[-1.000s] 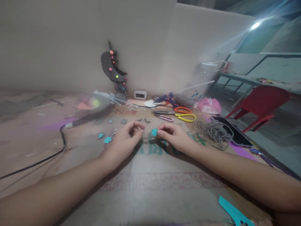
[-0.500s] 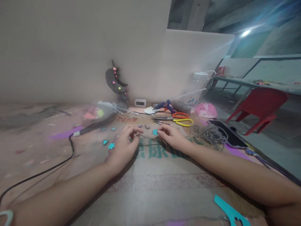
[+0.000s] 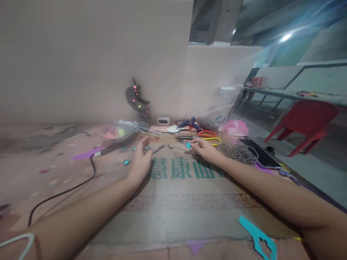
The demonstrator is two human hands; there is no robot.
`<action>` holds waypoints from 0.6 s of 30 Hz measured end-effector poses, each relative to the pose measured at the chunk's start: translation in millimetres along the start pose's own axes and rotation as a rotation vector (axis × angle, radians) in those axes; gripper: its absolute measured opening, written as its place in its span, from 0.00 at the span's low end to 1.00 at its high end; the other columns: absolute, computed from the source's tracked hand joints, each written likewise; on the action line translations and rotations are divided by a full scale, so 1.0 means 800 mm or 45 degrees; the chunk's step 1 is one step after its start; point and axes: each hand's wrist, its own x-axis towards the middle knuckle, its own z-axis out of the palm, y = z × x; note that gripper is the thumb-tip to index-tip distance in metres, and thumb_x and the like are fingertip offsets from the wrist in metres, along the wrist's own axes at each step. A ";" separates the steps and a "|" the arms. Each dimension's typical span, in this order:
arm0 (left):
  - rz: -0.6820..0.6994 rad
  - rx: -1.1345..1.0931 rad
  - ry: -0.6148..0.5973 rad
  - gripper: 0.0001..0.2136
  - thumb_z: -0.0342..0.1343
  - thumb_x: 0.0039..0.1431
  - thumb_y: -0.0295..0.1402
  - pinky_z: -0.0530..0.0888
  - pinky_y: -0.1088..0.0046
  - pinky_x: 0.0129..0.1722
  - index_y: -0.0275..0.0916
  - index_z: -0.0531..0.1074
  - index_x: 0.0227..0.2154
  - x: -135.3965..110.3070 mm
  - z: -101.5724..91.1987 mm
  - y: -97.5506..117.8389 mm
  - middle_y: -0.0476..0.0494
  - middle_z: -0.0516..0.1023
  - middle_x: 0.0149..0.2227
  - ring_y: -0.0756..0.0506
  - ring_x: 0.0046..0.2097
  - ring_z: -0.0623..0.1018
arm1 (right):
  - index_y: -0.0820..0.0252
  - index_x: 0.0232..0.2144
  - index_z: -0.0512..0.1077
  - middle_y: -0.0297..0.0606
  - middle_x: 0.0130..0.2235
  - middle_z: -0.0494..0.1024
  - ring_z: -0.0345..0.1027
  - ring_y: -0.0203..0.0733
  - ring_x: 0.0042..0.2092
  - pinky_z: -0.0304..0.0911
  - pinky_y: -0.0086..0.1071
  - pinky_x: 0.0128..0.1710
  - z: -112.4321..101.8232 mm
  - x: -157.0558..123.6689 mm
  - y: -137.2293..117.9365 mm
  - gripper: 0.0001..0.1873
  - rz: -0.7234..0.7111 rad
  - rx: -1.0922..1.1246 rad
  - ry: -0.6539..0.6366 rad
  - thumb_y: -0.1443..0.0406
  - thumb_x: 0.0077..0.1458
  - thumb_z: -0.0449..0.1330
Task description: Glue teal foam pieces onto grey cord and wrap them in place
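Note:
My left hand [image 3: 141, 160] lies on its edge on the cardboard sheet [image 3: 184, 180], thumb raised and fingers stretched toward a small grey cut-out [image 3: 148, 148] and a thin purple-grey piece [image 3: 158, 148]. It holds nothing I can make out. My right hand [image 3: 204, 148] reaches further back, its fingers pinched on a small teal flower piece [image 3: 188, 145]. Just beyond it lie orange scissors [image 3: 207, 133] and yellow scissors [image 3: 214, 139]. A teal triangle [image 3: 126, 162] lies left of my left hand.
A blue glue gun [image 3: 189, 123], a grey cord bundle [image 3: 238, 151], a dark phone [image 3: 260, 153] and a pink bag [image 3: 237, 127] lie at the back right. A black cable [image 3: 81, 184] runs left. A teal offcut [image 3: 257, 238] lies near me. A red chair [image 3: 306, 119] stands right.
Both hands moved apart and further away from me. The left hand opened from its pinch and reached toward the grey pieces; the right hand carried the teal flower toward the scissors. The view tilted up.

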 end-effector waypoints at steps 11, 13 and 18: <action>-0.007 0.170 -0.289 0.15 0.53 0.63 0.45 0.72 0.69 0.43 0.39 0.75 0.37 -0.013 -0.003 0.032 0.45 0.79 0.38 0.44 0.41 0.76 | 0.57 0.36 0.71 0.40 0.37 0.76 0.67 0.45 0.38 0.54 0.34 0.37 -0.066 -0.006 -0.008 0.10 -0.124 -0.382 0.304 0.58 0.59 0.55; -0.003 0.208 -0.339 0.15 0.52 0.64 0.46 0.71 0.69 0.39 0.39 0.76 0.36 -0.015 -0.004 0.034 0.46 0.78 0.34 0.44 0.37 0.75 | 0.58 0.36 0.71 0.41 0.38 0.76 0.67 0.44 0.38 0.55 0.34 0.37 -0.064 -0.010 -0.029 0.10 -0.250 -0.403 0.336 0.59 0.61 0.55; 0.051 0.288 -0.456 0.18 0.52 0.64 0.48 0.72 0.67 0.39 0.39 0.78 0.35 -0.019 -0.003 0.032 0.45 0.79 0.32 0.42 0.37 0.77 | 0.59 0.30 0.70 0.33 0.27 0.72 0.61 0.37 0.29 0.54 0.30 0.30 -0.019 -0.029 -0.065 0.09 -0.157 -0.015 0.048 0.61 0.60 0.55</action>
